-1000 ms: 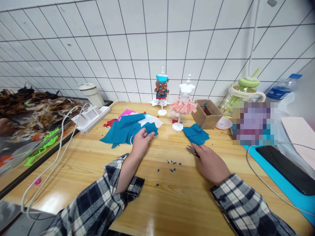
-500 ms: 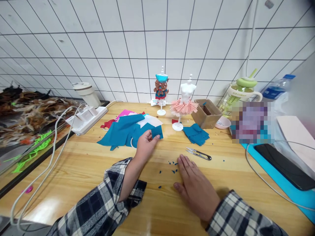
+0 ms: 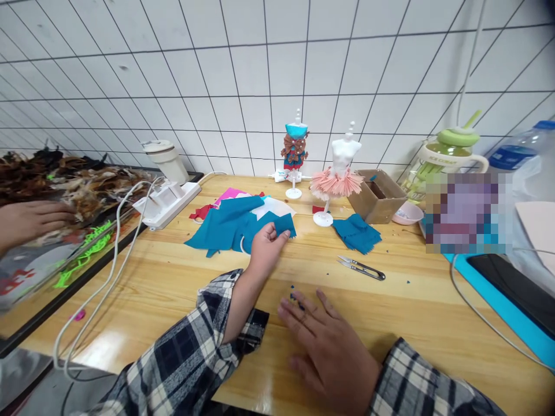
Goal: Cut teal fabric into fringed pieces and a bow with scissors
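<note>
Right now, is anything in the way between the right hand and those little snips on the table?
Nothing visible stands between the right hand and the snips. The tiny blue scraps lie off to the left, by the fingertips, and the blue cloth pile sits beyond the snips.

On the left of the table [image 3: 151, 306], there was a white power strip [image 3: 173, 209], and a pale lidded cup [image 3: 168, 160] stood just beyond it. Farther left lay a heap of brown and black feathery material [image 3: 56, 179], with bright green strings [image 3: 87, 249] at its near side. On the right, an open cardboard box [image 3: 381, 211] stood beside a small pink bowl [image 3: 407, 214], and a green-lidded jug [image 3: 451, 153] was behind this bowl. At the near right, a black phone [image 3: 511, 289] lay on a blue sheet [image 3: 489, 309]
</note>
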`<state>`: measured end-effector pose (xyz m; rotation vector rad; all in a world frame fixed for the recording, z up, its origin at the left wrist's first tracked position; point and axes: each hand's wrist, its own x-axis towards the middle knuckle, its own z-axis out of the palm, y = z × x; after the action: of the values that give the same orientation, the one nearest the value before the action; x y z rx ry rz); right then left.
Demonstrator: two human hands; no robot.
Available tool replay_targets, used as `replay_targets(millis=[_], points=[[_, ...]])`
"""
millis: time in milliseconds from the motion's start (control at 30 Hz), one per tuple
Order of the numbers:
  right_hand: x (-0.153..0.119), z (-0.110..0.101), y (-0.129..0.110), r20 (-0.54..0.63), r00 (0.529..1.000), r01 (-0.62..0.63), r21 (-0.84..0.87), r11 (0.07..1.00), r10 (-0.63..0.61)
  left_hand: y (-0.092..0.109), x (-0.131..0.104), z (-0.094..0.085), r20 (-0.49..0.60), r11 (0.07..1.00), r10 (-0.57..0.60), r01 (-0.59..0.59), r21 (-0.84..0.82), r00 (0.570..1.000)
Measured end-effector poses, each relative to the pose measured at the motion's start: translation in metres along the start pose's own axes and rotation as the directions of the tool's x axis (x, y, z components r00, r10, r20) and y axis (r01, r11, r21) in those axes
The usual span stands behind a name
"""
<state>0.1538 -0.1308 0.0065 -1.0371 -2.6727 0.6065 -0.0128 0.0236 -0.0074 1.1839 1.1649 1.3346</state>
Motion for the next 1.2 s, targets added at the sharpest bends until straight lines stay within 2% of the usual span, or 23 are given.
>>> replay_targets(millis=[100, 200, 400, 600, 667, 733, 800, 900, 1067, 1200], points=[[-0.001, -0.002, 0.002, 0.119, 0.989, 0.076, 0.077, 0.994, -0.085, -0.001, 0.0, -0.001, -0.005, 1.0, 0.005, -0.005, -0.004, 1.0], [0.004, -0.004, 0.007, 0.154, 0.987, 0.039, 0.073, 0.997, -0.05, -0.001, 0.0, 0.0, 0.003, 1.0, 0.015, -0.015, -0.012, 1.0], [0.02, -0.009, 0.024, 0.084, 0.996, -0.032, -0.031, 0.999, 0.035, -0.002, 0.0, 0.001, -0.021, 0.999, 0.04, -0.04, 0.002, 0.999], [0.013, -0.007, 0.029, -0.031, 0.994, -0.112, -0.11, 0.988, 0.109, -0.001, -0.001, 0.0, -0.023, 0.998, 0.052, -0.053, -0.027, 0.998], [0.011, -0.005, 0.021, -0.012, 1.0, -0.03, -0.103, 0.994, 0.029, 0.0, -0.001, 0.0, -0.027, 0.997, 0.064, -0.065, -0.033, 0.998], [0.012, -0.003, 0.01, 0.051, 0.992, 0.121, -0.06, 0.991, -0.118, 0.0, -0.002, 0.002, -0.029, 0.997, 0.074, -0.075, -0.032, 0.997], [0.015, -0.001, 0.001, 0.088, 0.98, 0.18, -0.026, 0.983, -0.177, 0.0, -0.002, 0.002, -0.027, 0.996, 0.086, -0.087, -0.03, 0.996], [0.02, -0.001, 0.006, 0.067, 0.991, 0.123, -0.051, 0.991, -0.12, 0.0, -0.003, 0.003, -0.023, 0.994, 0.103, -0.104, -0.035, 0.994], [0.017, -0.009, 0.043, -0.039, 0.997, -0.069, -0.159, 0.985, 0.063, 0.002, -0.004, 0.001, -0.022, 0.994, 0.081, -0.082, -0.07, 0.996], [0.007, -0.018, 0.063, -0.068, 0.995, -0.082, -0.194, 0.978, 0.07, 0.002, -0.004, 0.0, -0.02, 0.996, 0.059, -0.06, -0.065, 0.998]])
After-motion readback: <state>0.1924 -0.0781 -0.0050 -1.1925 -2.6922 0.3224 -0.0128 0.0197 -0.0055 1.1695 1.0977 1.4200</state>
